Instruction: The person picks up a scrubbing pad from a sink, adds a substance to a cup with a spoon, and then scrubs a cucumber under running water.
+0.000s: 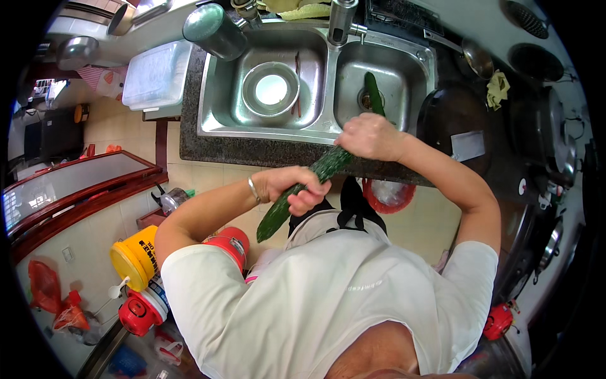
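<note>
A long, bumpy green cucumber (279, 211) slants across the front of the counter. My left hand (298, 189), with a silver bangle at the wrist, is wrapped around its lower half. Around its upper end my right hand (369, 137) is closed, at the front edge of the right sink basin (407, 71). Another cucumber (373, 92) lies in that basin across the drain; its near end is hidden by my right hand. In the left basin (310, 47) sits a round metal bowl (271, 90), with thin reddish-brown sticks beside it.
A faucet (341, 23) stands behind the sink divider. A grey cylindrical container (215, 33) leans over the left basin's back corner. Left is a translucent plastic box (156, 76); right, a dark round lid or board (454, 123). A red-rimmed bin (390, 196) stands below the counter.
</note>
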### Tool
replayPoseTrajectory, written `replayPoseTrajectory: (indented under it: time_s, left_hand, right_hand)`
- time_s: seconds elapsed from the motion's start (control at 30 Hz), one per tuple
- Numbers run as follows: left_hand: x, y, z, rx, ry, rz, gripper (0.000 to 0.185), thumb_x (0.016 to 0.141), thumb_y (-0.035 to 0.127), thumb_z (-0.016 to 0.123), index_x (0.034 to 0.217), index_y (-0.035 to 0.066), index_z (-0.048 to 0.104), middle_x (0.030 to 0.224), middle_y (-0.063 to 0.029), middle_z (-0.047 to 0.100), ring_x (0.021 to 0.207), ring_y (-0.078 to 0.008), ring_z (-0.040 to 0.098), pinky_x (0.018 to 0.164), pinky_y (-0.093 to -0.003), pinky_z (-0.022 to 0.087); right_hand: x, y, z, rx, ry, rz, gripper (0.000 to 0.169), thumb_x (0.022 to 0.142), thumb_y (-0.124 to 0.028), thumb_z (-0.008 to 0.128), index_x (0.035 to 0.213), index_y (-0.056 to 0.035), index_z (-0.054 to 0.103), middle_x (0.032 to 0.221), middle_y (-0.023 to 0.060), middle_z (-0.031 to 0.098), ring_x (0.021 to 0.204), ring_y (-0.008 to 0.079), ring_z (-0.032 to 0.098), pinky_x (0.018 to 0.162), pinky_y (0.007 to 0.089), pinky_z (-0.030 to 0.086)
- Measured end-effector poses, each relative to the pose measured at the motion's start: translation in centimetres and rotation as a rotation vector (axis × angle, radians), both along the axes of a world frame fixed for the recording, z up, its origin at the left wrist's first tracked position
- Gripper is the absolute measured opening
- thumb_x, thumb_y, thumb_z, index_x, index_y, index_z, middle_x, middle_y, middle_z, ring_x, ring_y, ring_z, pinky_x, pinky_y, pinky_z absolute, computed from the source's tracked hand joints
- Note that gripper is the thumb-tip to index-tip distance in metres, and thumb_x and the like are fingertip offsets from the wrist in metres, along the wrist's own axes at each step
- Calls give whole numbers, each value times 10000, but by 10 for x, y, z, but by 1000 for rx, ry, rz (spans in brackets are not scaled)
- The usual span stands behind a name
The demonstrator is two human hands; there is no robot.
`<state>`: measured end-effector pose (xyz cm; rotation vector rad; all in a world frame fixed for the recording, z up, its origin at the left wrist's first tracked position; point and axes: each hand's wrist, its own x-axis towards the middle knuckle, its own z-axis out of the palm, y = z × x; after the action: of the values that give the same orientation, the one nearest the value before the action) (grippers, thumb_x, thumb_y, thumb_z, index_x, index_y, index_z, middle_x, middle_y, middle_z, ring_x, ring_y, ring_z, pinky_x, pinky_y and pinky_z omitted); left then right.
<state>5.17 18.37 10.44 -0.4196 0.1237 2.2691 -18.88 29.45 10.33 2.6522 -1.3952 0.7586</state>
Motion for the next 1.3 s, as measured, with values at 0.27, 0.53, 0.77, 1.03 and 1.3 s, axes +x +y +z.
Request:
replayPoseTrajectory:
  time_s: [0.27, 0.53, 0.77, 1.03, 1.3]
  left_hand:
    - [-13, -12, 1, -1759, 601, -102, 193, 765, 158, 698, 801, -19, 630, 706, -165, 664, 583, -268, 672, 543, -385, 527]
    - [-47, 7, 1, -2396, 829, -471, 261, 775, 210, 701, 944, 34, 608, 861, -165, 688, 825, -325, 698, 717, -422, 549]
    - [-46, -7, -42, -2722, 1230, 33, 133, 756, 152, 644, 840, 95, 557, 725, -58, 577, 687, -240, 627, 650, -369, 489]
    - [-4, -70, -5, -2476, 1046, -235, 367, 704, 267, 810, 863, 66, 547, 784, -120, 635, 750, -324, 668, 633, -434, 507]
    - [3, -66, 38, -954, 289, -285, 309, 811, 245, 752, 972, 32, 598, 641, -5, 514, 472, -70, 446, 434, -241, 348]
  right_hand:
    - [-3, 12, -7, 441, 59, -272, 212, 793, -152, 722, 843, -44, 547, 690, 128, 621, 666, 339, 662, 593, 441, 509]
    - [38, -2, -19, 1052, -697, -192, 225, 795, -173, 711, 894, 0, 607, 740, 156, 653, 652, 272, 642, 601, 382, 493]
    - [33, -1, -9, 1783, -1177, -430, 165, 789, -81, 648, 752, -97, 488, 599, -27, 416, 429, 53, 293, 378, 261, 183]
    - [9, 29, 9, 1035, -695, -321, 383, 734, -143, 667, 1025, 94, 590, 857, 275, 651, 850, 372, 659, 775, 407, 513]
    - [-41, 47, 10, 578, -107, -245, 334, 756, -159, 736, 997, -44, 536, 772, 160, 643, 710, 393, 662, 612, 495, 513]
